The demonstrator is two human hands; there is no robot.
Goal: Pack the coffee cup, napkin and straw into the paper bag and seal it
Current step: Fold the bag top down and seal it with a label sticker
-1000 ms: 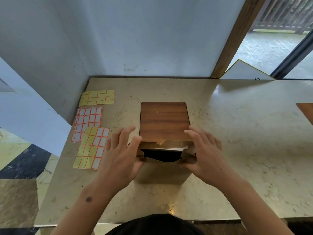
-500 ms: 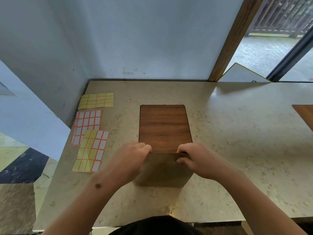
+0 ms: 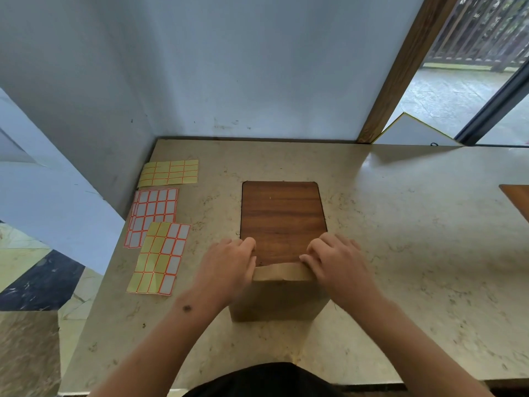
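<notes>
Brown kraft paper fills the nearest part of my view: the paper bag [image 3: 276, 299] stands upright on the counter [image 3: 400, 253] just in front of me, its top folded over into a flat band. I cannot see the coffee cup, napkin or straw anywhere, so I judge they are already inside, though the closed mouth hides them. By my reading the packing is done and the fold is being made; what is left is to fix that fold down, probably with a label from the sheets to the left.

My left hand [image 3: 226, 267] sits at the left end of the folded band, fingers [image 3: 246, 244] curled down over the edge and gripping it. My right hand [image 3: 336, 263] mirrors it at the right end, fingers [image 3: 310, 255] bent and pinching the fold. Both are closed tightly on the paper with nothing else in them.

Just beyond the bag, touching or nearly touching its far side, lies a wooden board [image 3: 282, 219] flat on the counter. Farther left are three sticker sheets: a yellow and white one [image 3: 160, 257] nearest, a white one with orange borders [image 3: 153, 214] partly under it, and a yellow sheet [image 3: 170, 172] nearest the wall [image 3: 229, 67].
</notes>
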